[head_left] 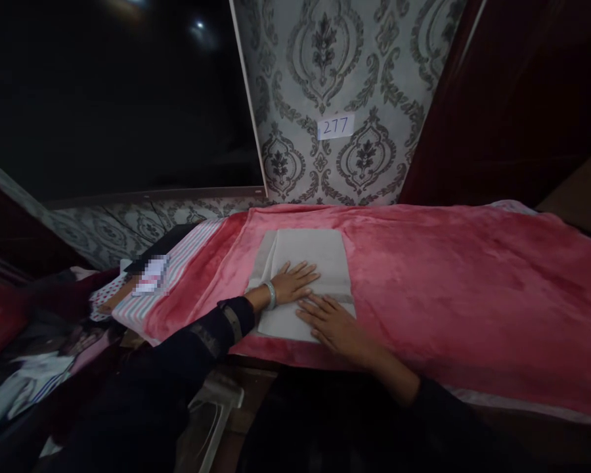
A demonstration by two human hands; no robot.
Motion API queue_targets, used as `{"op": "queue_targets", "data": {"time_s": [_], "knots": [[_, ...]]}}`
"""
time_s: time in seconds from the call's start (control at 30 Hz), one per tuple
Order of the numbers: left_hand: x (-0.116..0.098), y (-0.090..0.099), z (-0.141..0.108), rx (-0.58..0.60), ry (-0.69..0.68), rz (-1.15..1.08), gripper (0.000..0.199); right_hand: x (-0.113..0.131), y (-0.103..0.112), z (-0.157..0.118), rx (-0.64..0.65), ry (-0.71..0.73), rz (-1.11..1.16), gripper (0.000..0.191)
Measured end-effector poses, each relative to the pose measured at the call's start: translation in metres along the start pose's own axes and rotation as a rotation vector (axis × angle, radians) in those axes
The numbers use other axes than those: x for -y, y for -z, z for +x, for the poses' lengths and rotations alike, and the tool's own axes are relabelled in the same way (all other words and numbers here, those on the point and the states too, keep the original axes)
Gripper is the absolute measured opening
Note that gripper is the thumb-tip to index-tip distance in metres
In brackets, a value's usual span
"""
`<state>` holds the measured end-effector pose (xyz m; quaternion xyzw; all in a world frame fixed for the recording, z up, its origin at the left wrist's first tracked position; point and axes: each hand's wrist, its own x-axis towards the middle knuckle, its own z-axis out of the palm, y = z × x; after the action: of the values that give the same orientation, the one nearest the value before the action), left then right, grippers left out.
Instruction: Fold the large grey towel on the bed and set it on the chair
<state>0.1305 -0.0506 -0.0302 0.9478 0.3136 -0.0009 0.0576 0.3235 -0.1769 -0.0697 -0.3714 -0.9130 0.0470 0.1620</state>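
A folded light-grey cloth (pixel 310 248) lies flat on a pink plush blanket (pixel 463 282). It looks like a garment folded into a rectangle, with layered edges along its left side; its exact kind I cannot make out. My left hand (pixel 291 282) rests palm down across its middle, fingers spread toward the right, a pale bangle (pixel 271 295) at the wrist. Lower and to the right, my right hand (pixel 335 326) lies flat near the cloth's front right edge, fingers pointing left. Both hands press on the top layer and hold nothing.
A large dark television screen (pixel 123 98) stands at the back left. Patterned wallpaper (pixel 320 59) carries a paper label (pixel 335 126) reading 277. Striped cloth (pixel 192 246) shows at the blanket's left. Piled clothes (pixel 44 374) lie lower left, near a clear plastic stool (pixel 219 394).
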Motion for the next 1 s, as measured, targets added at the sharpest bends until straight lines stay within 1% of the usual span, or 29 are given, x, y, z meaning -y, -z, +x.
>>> {"op": "queue_targets", "data": {"time_s": [0.13, 0.27, 0.37, 0.5, 0.6, 0.73, 0.83, 0.87, 0.9, 0.93, 1.0], "knots": [[0.027, 0.009, 0.022, 0.016, 0.028, 0.046, 0.057, 0.002, 0.003, 0.0, 0.013, -0.017, 0.026, 0.049], [0.056, 0.023, 0.047, 0.074, 0.11, 0.047, 0.062, 0.004, 0.005, 0.0, 0.019, -0.04, 0.056, 0.051], [0.079, 0.029, 0.066, 0.098, 0.183, 0.041, 0.061, 0.004, 0.005, 0.0, 0.035, -0.05, 0.072, 0.053], [0.104, 0.029, 0.088, 0.061, 0.291, 0.046, 0.058, 0.005, 0.007, 0.0, 0.036, -0.065, 0.099, 0.051], [0.114, 0.026, 0.099, 0.035, 0.364, 0.061, 0.059, 0.005, 0.008, 0.0, 0.037, -0.076, 0.116, 0.05], [0.113, 0.029, 0.104, 0.024, 0.443, 0.093, 0.062, 0.006, 0.012, 0.001, 0.068, -0.087, 0.131, 0.051], [0.1, 0.04, 0.1, -0.001, 0.5, 0.152, 0.065, 0.007, 0.02, 0.002, 0.09, -0.098, 0.169, 0.051], [0.093, 0.044, 0.097, -0.014, 0.491, 0.171, 0.065, 0.006, 0.024, 0.002, 0.089, -0.09, 0.192, 0.05], [0.085, 0.047, 0.094, -0.02, 0.451, 0.177, 0.064, 0.005, 0.028, 0.002, 0.086, -0.075, 0.216, 0.049], [0.075, 0.049, 0.091, -0.015, 0.381, 0.163, 0.063, 0.003, 0.031, 0.003, 0.081, -0.054, 0.236, 0.048], [0.052, 0.049, 0.086, 0.036, 0.165, 0.084, 0.059, -0.003, 0.037, 0.005, 0.069, -0.018, 0.256, 0.046]]}}
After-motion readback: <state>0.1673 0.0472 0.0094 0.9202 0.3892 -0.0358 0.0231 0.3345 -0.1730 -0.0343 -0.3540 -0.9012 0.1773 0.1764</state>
